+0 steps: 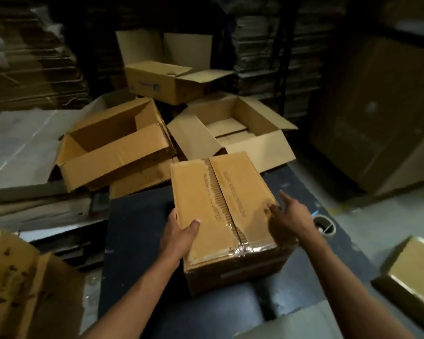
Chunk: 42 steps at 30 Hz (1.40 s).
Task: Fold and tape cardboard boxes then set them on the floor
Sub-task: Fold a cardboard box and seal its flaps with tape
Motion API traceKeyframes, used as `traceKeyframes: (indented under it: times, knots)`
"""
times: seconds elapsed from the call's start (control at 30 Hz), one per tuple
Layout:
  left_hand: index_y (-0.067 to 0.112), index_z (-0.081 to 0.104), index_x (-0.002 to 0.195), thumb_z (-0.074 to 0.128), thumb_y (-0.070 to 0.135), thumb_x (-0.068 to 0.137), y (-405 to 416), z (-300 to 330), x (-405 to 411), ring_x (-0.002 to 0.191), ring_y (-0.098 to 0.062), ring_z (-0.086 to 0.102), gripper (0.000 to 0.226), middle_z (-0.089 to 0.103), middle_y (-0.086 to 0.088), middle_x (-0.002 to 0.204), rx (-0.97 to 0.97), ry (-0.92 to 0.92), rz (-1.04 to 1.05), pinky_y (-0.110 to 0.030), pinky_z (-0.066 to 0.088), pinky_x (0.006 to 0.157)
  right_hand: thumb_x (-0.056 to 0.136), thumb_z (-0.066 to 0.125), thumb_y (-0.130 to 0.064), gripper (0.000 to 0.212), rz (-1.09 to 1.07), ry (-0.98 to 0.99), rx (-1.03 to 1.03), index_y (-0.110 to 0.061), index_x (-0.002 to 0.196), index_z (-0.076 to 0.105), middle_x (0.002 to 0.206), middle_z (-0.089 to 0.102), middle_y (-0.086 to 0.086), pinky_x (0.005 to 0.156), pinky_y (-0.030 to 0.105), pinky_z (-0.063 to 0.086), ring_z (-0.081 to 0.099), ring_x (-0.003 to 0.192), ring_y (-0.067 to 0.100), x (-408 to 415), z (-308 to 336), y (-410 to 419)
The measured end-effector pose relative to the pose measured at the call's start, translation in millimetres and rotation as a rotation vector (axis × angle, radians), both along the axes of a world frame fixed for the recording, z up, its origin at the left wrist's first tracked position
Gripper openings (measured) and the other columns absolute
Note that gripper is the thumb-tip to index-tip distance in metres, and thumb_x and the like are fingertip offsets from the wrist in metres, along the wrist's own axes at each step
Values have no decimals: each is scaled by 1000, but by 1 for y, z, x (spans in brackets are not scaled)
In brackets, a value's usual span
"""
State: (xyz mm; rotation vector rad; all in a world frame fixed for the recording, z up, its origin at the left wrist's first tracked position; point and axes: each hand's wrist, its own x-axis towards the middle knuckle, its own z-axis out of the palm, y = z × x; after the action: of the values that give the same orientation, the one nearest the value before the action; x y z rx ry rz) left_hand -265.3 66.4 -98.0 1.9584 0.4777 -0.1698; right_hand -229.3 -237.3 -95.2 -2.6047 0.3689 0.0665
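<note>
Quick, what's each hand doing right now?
Left hand: grips the taped box at its left edge, thumb on top.
Right hand: open, fingers extended against the box's right side.

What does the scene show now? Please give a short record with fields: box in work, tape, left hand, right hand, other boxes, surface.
box in work: taped box, flaps closed, clear tape along the centre seam
left hand: left hand grips the near left edge, thumb on top
right hand: right hand at the right edge, index finger straight
tape: tape roll on the table, right of the box
other boxes: open box and second open box behind
surface: dark table
</note>
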Motion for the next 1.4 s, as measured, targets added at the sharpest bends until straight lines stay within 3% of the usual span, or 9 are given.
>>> traceKeyframes:
  times: [0.2,0.37,0.43,0.57,0.67,0.8,0.93,1.27,1.4]
  knots:
    - [35,51,140,72,40,94,15,7,25,110,-19,61,51,65,8,121,-34,36,-19,-39,50,86,97,44,-65,55,156,163,-391,-15,109,62,107,71,13,81,41,57,69,99,36,-30,12,42]
    - [36,55,128,69,43,95,43,17,58,98,-16,61,36,60,11,105,337,91,-139,-39,50,78,106,37,-55,50,384,247,-418,-13,113,65,118,67,10,87,40,53,67,110,33,-90,29,92]
    - [35,53,122,65,52,95,46,19,70,100,-17,60,34,60,10,109,534,80,-191,-44,53,88,104,37,-60,53,434,283,-366,-15,108,65,114,67,11,85,40,53,67,106,34,-98,34,103]
    - [30,44,149,52,67,96,20,19,70,140,-26,46,66,51,-1,150,708,-91,-211,-52,37,116,95,46,-69,57,454,250,-163,-18,84,68,81,71,2,69,35,54,70,83,25,-64,38,82]
    - [29,16,164,35,83,92,-29,18,37,159,-23,11,92,13,-1,173,707,-75,-338,-51,10,128,96,52,-64,41,324,65,-94,-33,110,74,96,76,-7,77,34,57,72,88,18,-7,31,44]
    - [24,-7,165,12,110,60,-92,2,-9,158,-29,-18,137,-18,-10,171,788,18,-483,-61,-9,124,101,55,-51,52,256,47,-63,-21,144,54,121,71,10,91,44,55,68,108,30,67,20,5]
    - [23,-21,161,23,110,55,-115,-16,-12,149,-37,-38,144,-38,-19,162,929,90,-564,-73,-26,109,100,47,-60,43,351,122,-27,-22,99,66,90,72,4,80,48,60,71,87,29,91,-1,-7]
    - [44,-13,161,72,67,76,-3,2,-5,154,-12,-28,122,-31,10,166,980,84,-977,-57,-19,122,97,37,-72,62,452,185,-311,-16,86,61,91,70,7,71,35,52,70,90,29,-29,-1,10]
    - [35,5,164,71,78,73,7,40,0,159,-14,-3,120,-2,14,172,898,232,-964,-59,-4,126,91,31,-71,66,685,346,-270,-14,92,65,90,74,7,78,38,60,73,84,28,-65,14,56]
